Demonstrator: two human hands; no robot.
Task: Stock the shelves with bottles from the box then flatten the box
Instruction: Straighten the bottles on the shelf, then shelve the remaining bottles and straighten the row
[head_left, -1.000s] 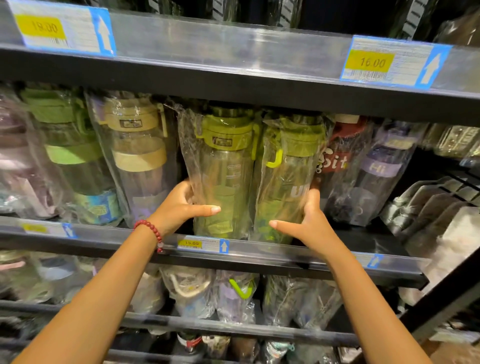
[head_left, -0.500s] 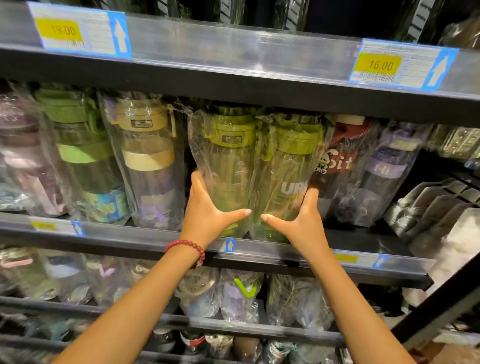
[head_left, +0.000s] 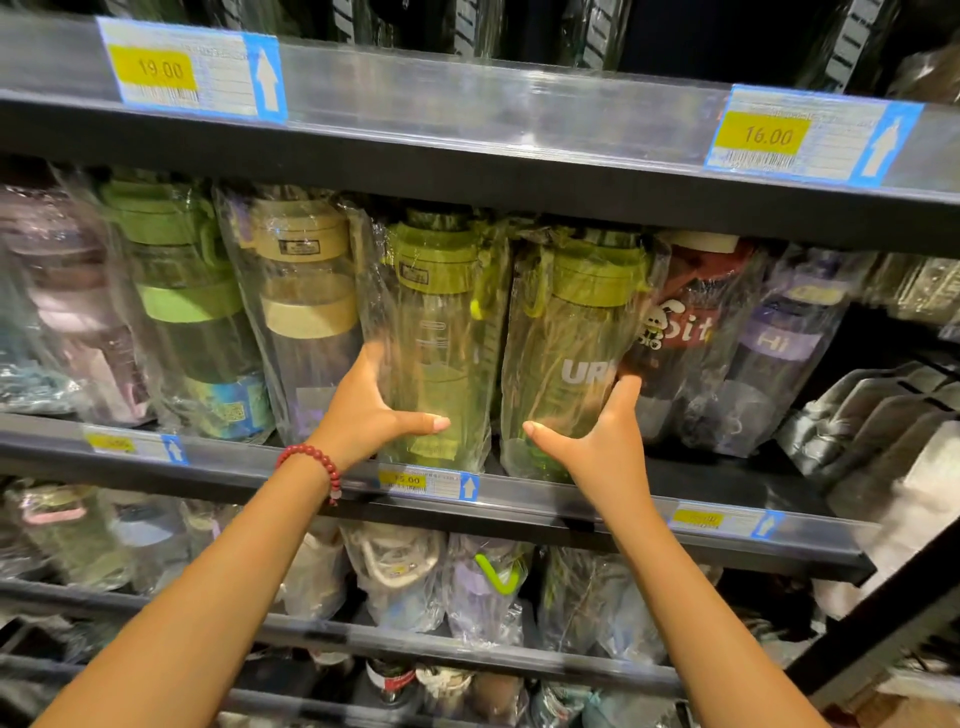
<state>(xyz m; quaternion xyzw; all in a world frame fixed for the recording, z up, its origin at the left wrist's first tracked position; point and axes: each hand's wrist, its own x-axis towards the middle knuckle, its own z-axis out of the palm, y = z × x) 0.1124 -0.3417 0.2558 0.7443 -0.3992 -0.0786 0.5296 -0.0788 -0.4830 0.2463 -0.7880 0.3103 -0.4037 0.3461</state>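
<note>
Middle shelf (head_left: 545, 501) spanning nine to three o'clock, two wrapped green bottles upright dead centre, left hand (head_left: 371, 415) cupping left green bottle (head_left: 441, 343), right hand (head_left: 605, 441) cupping right green bottle (head_left: 571, 358), thumbs splayed inward, red bead bracelet (head_left: 317, 465) at seven o'clock

A dark shelf (head_left: 519, 512) carries plastic-wrapped bottles upright in a row; two green-lidded bottles (head_left: 441, 332) stand at centre.
</note>
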